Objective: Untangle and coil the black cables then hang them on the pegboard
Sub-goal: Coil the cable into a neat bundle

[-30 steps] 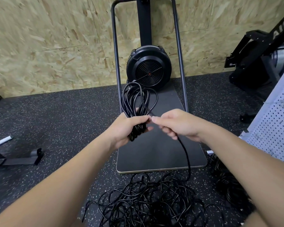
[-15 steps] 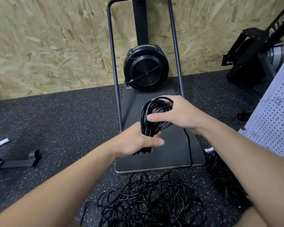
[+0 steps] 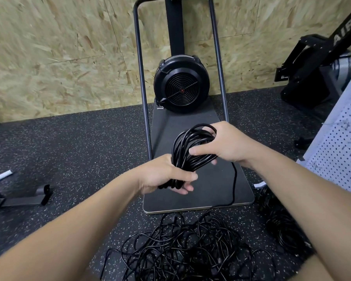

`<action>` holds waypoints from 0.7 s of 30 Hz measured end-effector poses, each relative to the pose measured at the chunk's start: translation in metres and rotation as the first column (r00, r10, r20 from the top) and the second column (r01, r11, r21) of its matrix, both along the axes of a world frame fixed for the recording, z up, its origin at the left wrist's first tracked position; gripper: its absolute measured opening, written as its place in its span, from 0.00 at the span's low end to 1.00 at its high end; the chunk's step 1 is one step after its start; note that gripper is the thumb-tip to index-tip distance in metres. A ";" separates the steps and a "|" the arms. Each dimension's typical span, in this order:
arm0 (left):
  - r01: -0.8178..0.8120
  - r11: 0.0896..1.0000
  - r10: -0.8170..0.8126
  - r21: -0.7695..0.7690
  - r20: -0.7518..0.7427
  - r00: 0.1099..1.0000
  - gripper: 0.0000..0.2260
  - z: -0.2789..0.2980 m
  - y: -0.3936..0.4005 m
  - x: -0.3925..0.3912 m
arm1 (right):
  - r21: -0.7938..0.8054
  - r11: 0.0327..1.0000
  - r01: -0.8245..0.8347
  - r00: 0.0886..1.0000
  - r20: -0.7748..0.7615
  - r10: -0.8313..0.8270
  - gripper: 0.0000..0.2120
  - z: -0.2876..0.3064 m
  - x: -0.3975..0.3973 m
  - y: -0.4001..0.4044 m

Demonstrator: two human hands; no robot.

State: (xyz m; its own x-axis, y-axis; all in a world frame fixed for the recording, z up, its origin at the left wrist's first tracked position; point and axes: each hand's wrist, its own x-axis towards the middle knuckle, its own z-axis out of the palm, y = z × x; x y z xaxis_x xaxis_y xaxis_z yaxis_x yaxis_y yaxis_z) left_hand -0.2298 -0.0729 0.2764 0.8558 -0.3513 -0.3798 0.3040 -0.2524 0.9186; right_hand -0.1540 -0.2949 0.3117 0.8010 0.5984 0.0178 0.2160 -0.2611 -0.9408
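Black cable, wound into a coil (image 3: 190, 147), sits at the centre of the frame, and we hold it between both hands above the dark base plate (image 3: 211, 191) of a fan machine. Our left hand (image 3: 166, 175) is clamped around the lower end of the coil, fingers curled under the bundled strands and thumb laid across the top. Our right hand (image 3: 217, 142) grips the upper loops, fingers wrapped over the far side and thumb pressed on the near side. One loose strand (image 3: 234, 179) drops from below the right hand, runs down across the base plate and passes over its front edge to the floor. There, at the lower centre of the frame, lies a tangled heap of black cables (image 3: 182, 246) on the speckled rubber floor (image 3: 79, 149). A second dark bundle of cable (image 3: 280, 222) lies at the lower right, partly hidden behind our right forearm. The white pegboard (image 3: 340, 151) stands at the right edge of the frame, leaning, with a few small hooks on it. Behind the coil, at the upper centre, the round black fan housing (image 3: 181, 86) sits inside a tall metal frame (image 3: 140, 78), against a chipboard wall (image 3: 59, 53). Another black machine (image 3: 320, 65) marked AIR stands at the upper right.
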 end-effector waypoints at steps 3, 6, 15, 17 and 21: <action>0.007 0.993 -0.013 0.122 0.049 0.999 0.07 0.000 0.003 -0.002 | 0.007 0.999 0.038 0.994 -0.104 -0.037 0.08 -0.008 0.002 -0.001; 0.027 0.998 -0.029 0.050 0.031 0.999 0.07 -0.003 0.006 -0.010 | 0.069 0.995 -0.065 0.982 -0.171 0.076 0.12 -0.009 0.001 -0.003; 0.042 0.992 -0.051 0.118 0.070 0.996 0.05 -0.007 -0.002 -0.019 | 0.452 0.892 0.003 0.943 -0.298 0.148 0.22 -0.020 -0.007 0.023; 0.060 0.967 -0.083 0.246 0.082 0.993 0.07 -0.006 0.000 -0.017 | 0.427 0.902 0.065 0.955 -0.289 0.068 0.16 -0.027 -0.009 0.031; -0.080 0.970 0.041 0.231 0.169 0.985 0.11 -0.004 0.007 -0.013 | 0.393 0.914 0.106 0.978 -0.209 -0.023 0.11 -0.024 -0.004 0.030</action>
State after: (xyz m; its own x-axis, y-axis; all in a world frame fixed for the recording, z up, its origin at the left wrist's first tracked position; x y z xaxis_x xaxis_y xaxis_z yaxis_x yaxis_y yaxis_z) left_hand -0.2425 -0.0659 0.2720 0.9294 -0.2138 -0.3008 0.1783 -0.4536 0.8732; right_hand -0.1583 -0.2647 0.2874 0.8495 0.5209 0.0832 0.0121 0.1384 -0.9903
